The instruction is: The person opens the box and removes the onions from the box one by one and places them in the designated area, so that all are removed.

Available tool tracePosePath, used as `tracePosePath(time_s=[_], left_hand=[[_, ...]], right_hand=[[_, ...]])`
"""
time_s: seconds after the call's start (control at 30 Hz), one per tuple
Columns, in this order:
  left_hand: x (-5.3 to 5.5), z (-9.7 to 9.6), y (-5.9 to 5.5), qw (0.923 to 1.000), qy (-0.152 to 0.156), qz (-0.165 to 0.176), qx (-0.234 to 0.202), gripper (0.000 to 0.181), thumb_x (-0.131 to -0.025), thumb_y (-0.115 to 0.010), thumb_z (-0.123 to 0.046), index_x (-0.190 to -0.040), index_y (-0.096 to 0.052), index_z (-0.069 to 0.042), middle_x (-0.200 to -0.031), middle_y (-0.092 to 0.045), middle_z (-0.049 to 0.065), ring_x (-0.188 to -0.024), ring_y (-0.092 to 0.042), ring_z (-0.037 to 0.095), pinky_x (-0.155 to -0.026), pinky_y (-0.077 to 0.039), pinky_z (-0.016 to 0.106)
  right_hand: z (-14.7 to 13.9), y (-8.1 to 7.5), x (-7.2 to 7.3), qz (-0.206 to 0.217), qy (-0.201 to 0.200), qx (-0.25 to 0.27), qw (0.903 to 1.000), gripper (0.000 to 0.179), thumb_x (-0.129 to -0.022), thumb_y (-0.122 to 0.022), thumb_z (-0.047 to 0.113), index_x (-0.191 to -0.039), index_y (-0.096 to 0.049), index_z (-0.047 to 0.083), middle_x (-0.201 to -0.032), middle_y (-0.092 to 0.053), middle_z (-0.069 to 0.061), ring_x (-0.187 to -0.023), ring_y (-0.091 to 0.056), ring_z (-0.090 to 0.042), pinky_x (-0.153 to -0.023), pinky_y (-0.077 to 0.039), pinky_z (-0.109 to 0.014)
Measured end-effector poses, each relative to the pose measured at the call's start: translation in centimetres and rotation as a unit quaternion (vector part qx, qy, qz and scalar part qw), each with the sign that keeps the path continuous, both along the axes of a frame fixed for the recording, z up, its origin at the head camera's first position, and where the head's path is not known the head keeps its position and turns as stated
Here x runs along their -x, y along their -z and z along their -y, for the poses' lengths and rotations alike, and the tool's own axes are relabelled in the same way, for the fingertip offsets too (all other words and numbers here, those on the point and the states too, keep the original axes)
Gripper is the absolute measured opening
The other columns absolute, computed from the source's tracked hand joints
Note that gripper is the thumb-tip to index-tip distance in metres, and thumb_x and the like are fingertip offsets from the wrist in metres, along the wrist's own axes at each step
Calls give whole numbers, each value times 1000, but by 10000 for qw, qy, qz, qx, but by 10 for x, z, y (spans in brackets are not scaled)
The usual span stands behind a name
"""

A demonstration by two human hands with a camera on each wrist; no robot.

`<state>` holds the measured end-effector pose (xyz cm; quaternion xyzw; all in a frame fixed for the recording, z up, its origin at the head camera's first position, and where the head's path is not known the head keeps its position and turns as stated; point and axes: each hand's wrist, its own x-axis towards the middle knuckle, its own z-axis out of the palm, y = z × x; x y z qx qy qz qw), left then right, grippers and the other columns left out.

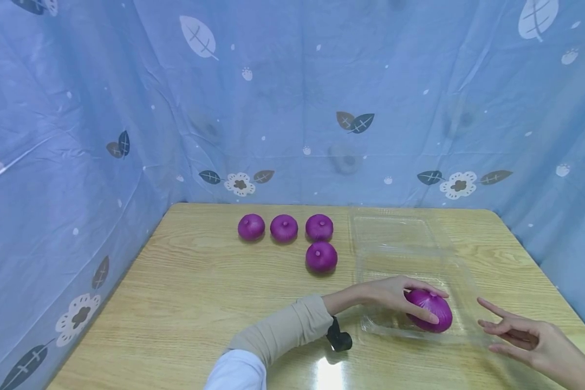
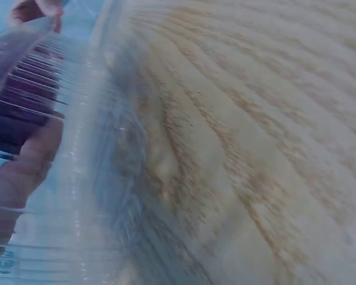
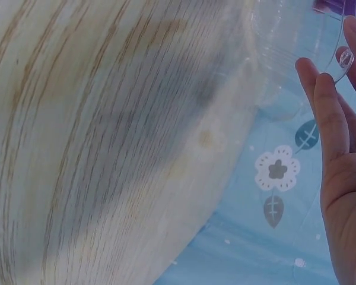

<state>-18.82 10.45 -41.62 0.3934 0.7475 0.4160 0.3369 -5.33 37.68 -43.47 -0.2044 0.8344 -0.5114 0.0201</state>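
Note:
In the head view, my left hand grips a red onion inside the front half of a clear plastic clamshell box. Its thumb and fingers spread over the onion's sides. The left wrist view shows the same onion blurred through the box's ribbed wall. My right hand is at the box's right side, fingers fairly straight and apart. In the right wrist view, these fingers are close beside the box's rim; whether they touch it, I cannot tell.
The box's lid lies folded back toward the table's far edge. Left of the box, several red onions sit on the wooden table. A black wrist camera hangs under the left forearm. Blue patterned cloth encloses the table's back and sides.

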Motion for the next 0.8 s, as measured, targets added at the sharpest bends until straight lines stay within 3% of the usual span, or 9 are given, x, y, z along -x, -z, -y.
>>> tracePosePath(time_s=[0.23, 0.43, 0.57, 0.8], left_hand=[[-4, 2, -7, 9958, -598, -546, -425, 57, -76, -82, -25, -127, -61, -39, -126, -55, -26, -113, -49, -6, -86, -44, 12], [-11, 7, -16, 9840, -1142, -1156, -728, 57, -71, -85, -26, -125, -65, -31, -125, -59, -21, -110, -51, -7, -80, -43, 6], [-15, 12, -20, 9776, -1438, -1334, -761, 56, -69, -87, -28, -121, -68, -31, -124, -59, -22, -110, -51, -6, -80, -43, 7], [-15, 34, -33, 9697, -1562, -1503, -1124, 53, -69, -87, -24, -119, -70, -26, -123, -61, -18, -112, -51, -4, -80, -45, 7]], right_hand=[[3, -1, 0, -398, 111, -285, 9987, 26, -78, -65, -18, -94, -67, 3, -140, -39, 30, -102, -60, 5, -69, -55, -15], [2, -3, 0, -270, 128, -278, 9992, 24, -79, -65, -17, -94, -67, 3, -138, -38, 33, -101, -59, 8, -67, -55, -14], [3, -2, 0, -151, 92, -214, 9996, 24, -81, -63, -17, -94, -67, 3, -137, -38, 34, -102, -59, 7, -68, -55, -15], [3, -1, -1, -371, 87, -224, 9990, 29, -79, -65, -18, -94, -67, 6, -138, -40, 32, -101, -60, 6, -68, -54, -14]])
